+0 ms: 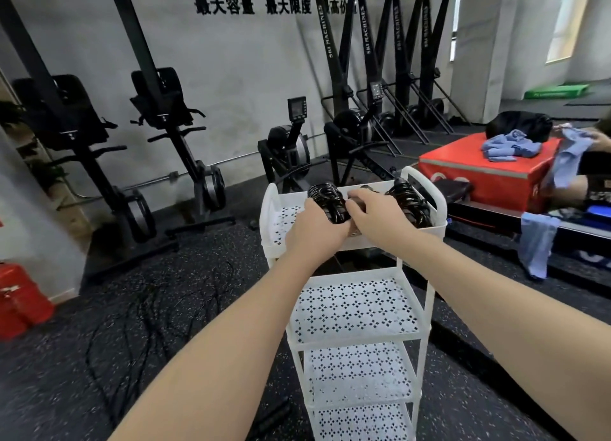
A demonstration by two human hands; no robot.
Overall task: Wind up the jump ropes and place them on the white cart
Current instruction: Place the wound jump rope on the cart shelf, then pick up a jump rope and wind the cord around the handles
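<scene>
Both hands are up at the top tray of the white cart (433,232). The left hand (314,232) grips a coiled black jump rope (327,202) whose long axis runs front to back, angled a bit right. The right hand (380,215) rests beside it, fingers curled onto the bundle. Another wound rope (408,199) sits at the tray's right end.

Two wound black jump-rope coils (327,202) (408,202) lie in the white cart's (426,229) top tray, well apart.
</scene>
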